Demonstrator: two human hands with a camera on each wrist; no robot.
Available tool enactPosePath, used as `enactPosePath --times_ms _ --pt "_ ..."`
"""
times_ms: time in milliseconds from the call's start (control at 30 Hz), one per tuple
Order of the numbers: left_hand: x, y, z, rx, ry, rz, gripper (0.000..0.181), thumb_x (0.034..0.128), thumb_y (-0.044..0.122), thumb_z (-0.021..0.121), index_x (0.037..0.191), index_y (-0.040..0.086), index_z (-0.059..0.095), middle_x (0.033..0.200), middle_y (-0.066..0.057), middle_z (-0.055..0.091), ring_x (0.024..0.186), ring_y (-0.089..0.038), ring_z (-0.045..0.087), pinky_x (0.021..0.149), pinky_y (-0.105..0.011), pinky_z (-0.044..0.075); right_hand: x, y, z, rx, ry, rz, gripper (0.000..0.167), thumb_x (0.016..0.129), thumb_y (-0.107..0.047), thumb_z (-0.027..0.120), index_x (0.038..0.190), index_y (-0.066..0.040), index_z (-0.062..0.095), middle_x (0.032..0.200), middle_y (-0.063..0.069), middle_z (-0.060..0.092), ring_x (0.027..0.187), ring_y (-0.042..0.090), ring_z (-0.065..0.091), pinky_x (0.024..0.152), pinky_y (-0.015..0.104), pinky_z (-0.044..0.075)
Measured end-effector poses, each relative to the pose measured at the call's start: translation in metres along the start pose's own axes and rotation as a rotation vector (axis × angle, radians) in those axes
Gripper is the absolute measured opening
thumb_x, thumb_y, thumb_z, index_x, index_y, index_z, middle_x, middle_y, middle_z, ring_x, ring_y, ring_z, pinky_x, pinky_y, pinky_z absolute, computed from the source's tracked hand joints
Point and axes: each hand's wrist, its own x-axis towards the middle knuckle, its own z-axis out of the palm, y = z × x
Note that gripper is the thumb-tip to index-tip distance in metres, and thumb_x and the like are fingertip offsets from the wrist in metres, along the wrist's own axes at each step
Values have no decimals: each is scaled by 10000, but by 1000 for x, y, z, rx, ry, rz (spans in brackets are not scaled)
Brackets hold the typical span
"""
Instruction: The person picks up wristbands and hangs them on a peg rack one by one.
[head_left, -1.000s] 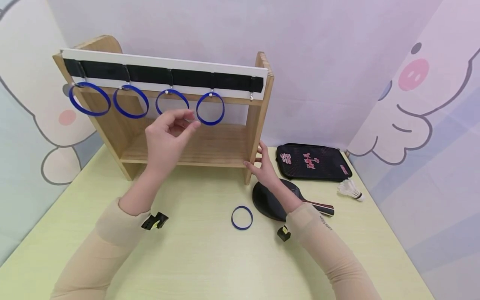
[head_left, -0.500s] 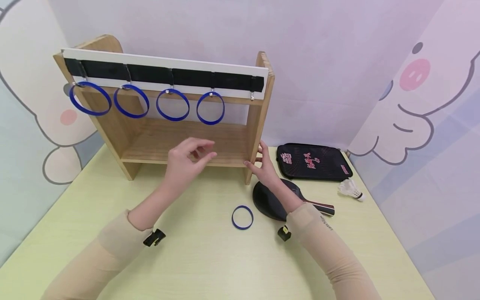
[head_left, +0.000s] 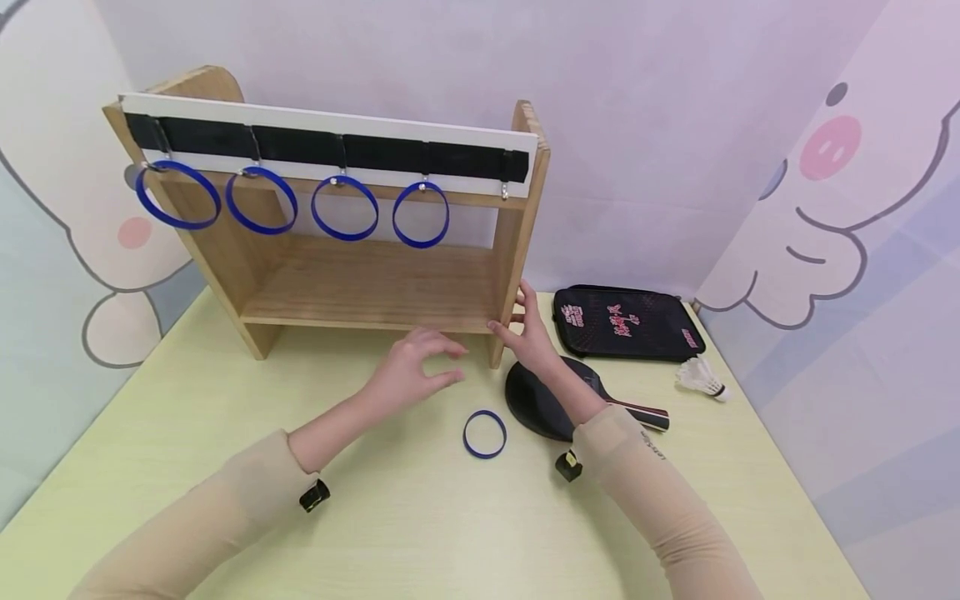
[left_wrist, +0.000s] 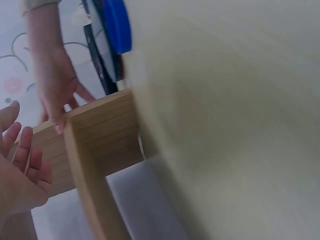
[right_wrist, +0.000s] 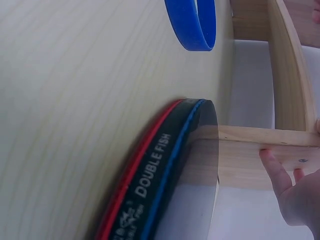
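My left hand (head_left: 411, 375) hovers in front of the wooden shelf (head_left: 390, 287), thumb and fingers apart with nothing between them. Just to its right, a blue ring (head_left: 484, 456) lies on the table. My right hand (head_left: 534, 337) holds the shelf's right side panel, its thumb at the front edge and its fingers on the outer face; the right wrist view shows these fingers (right_wrist: 274, 167) against the wood. Several blue rings (head_left: 423, 245) hang from small hooks along the black strip (head_left: 300, 146) on the shelf's top front. Another hook (head_left: 504, 190) sits at the strip's right end.
Beneath my right forearm lies a black table tennis bat (head_left: 536, 404), its handle pointing right. Behind it are a black zipped case (head_left: 630, 325) and a white shuttlecock (head_left: 699, 377). Walls with cartoon prints enclose the table (head_left: 420, 525) at the back and sides.
My left hand has come down from the hanging rings and moved right, toward the ring on the table, its fingers spreading wider. The right hand stays on the side panel.
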Motion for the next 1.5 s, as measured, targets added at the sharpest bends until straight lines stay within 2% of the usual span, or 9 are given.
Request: enactPosePath --times_ms 167,333,467,567,733,967,1100,1333,1500 --pt "1 -11 13 19 -129 1 280 772 227 788 1038 176 712 920 71 666 982 -165 528 890 -402 438 3 12 2 -11 16 -25 825 887 -176 665 1473 -293 96 1398 192 316 1048 368 518 741 422 553" --pt "4 -23 24 42 -286 33 297 757 210 799 1032 141 710 932 4 692 977 -184 517 899 -428 396 2 13 2 -16 25 -73 805 885 -227 667 1467 -311 118 1372 214 324 1011 378 526 705 408 558" --pt "5 -31 35 38 -400 44 280 762 205 795 1016 116 716 917 -1 697 963 -193 537 911 -435 385 2 10 2 -18 20 -27 820 888 -188 664 1471 -307 99 1398 200 314 1035 373 527 719 415 557" --pt "5 -34 43 49 -457 44 254 767 223 792 994 137 720 884 31 692 939 -199 543 901 -425 375 2 10 0 -15 11 10 829 888 -147 660 1477 -266 89 1410 210 306 1053 386 519 731 422 554" --pt "3 -37 53 56 -466 51 238 760 220 795 974 146 722 850 48 688 898 -188 530 862 -387 371 3 10 0 9 5 15 822 885 -85 650 1480 -191 93 1408 262 290 1055 440 503 728 448 547" --pt "2 -42 61 61 -449 56 190 761 259 794 910 169 719 773 132 653 819 -103 531 810 -311 385 2 8 1 -12 15 20 824 887 -147 663 1466 -313 99 1407 167 313 1048 353 520 727 390 556" --pt "1 -45 61 50 -445 44 136 761 257 795 839 182 712 719 154 636 777 -112 536 765 -294 389 2 8 2 -4 12 14 831 889 -156 662 1465 -333 90 1398 167 307 1059 358 503 746 422 554" --pt "-1 -49 62 13 -419 63 110 744 156 798 790 146 699 681 123 637 735 -88 548 739 -291 407 3 9 1 -12 16 6 829 886 -141 662 1468 -302 95 1401 188 308 1050 373 509 729 412 557" --pt "0 -45 61 -31 -467 12 81 772 114 770 796 139 696 708 114 642 740 -79 560 758 -279 433 3 8 1 -22 6 21 840 889 -157 661 1474 -298 75 1414 186 292 1068 370 501 725 403 560"
